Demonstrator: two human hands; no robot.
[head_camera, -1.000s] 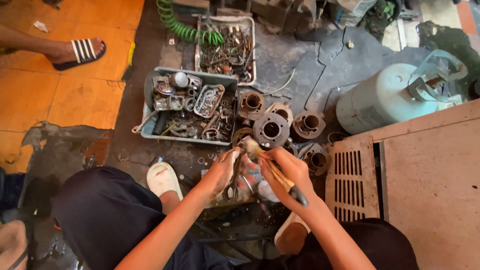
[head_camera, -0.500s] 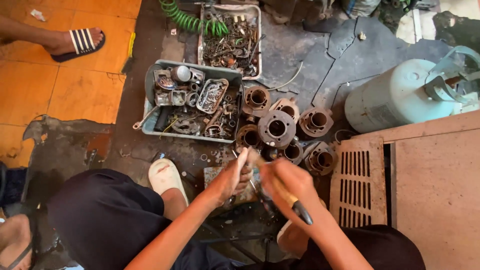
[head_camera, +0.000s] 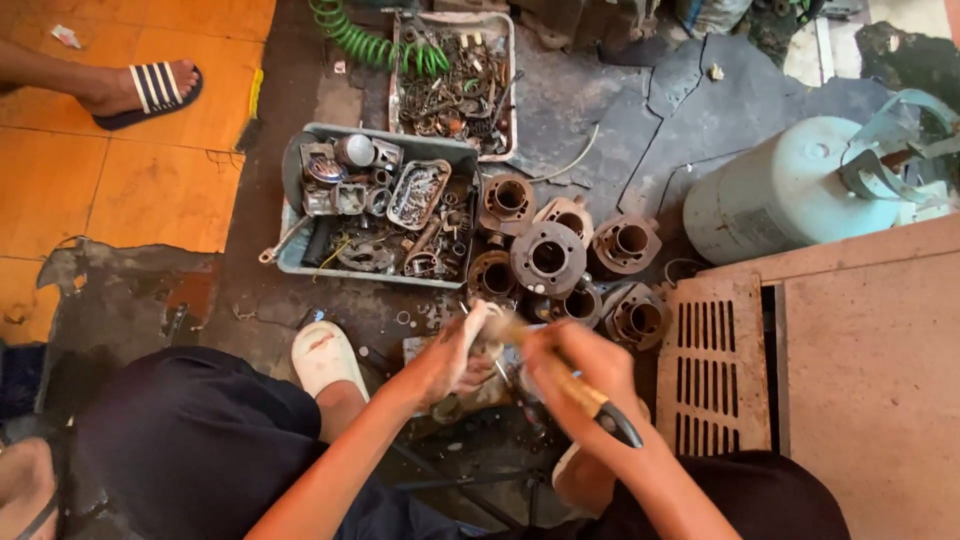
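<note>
Currently left hand (head_camera: 455, 355) is closed around a small grimy metal part (head_camera: 480, 318), near the cylinder blocks (head_camera: 548, 258). Right hand (head_camera: 580, 375) grips a wooden-handled brush (head_camera: 585, 395). Judgement: brace part firmly, use short strokes.

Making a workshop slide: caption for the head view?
Left hand steadies a small part; right hand holds a wooden-handled tool.

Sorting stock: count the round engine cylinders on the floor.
7: cylinders clustered right of the grey tray, above the hands; more may be hidden behind them.
</note>
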